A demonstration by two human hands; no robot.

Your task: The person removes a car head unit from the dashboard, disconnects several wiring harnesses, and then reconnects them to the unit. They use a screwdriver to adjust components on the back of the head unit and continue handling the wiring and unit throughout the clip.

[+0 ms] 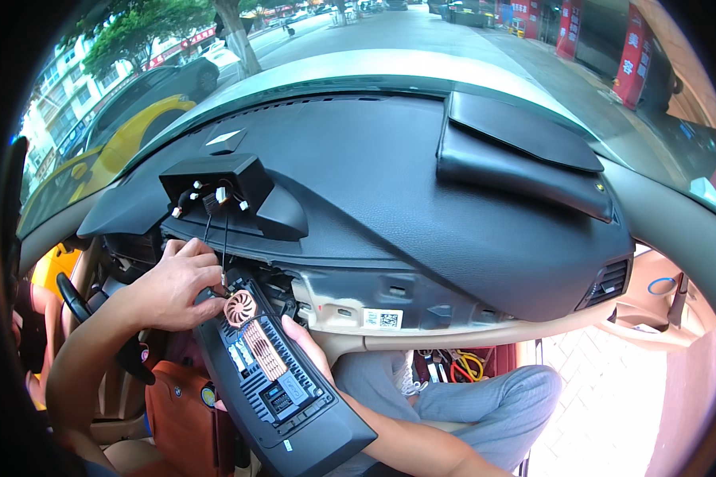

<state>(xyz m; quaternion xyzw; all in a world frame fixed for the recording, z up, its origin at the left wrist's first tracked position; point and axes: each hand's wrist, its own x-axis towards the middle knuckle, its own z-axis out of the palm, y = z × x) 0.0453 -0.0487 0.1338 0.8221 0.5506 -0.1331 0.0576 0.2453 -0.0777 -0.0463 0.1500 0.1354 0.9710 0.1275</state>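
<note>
Black plastic unit [285,381], vents facing up, is just below the dashboard [358,187]; the right hand [309,343] grips its edge, the left hand [187,282] curls at its dashboard end, hold unclear.

Two bare hands [181,286], one black device [314,437], one black pouch [517,151]

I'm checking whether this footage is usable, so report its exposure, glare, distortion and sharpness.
Head view: pavement at right washed out nearly white; head view: soft sheen on the black pouch; head view: fisheye bowing the hood, with black corners; head view: black device fairly sharp, though its smallest print is hard to read.
</note>
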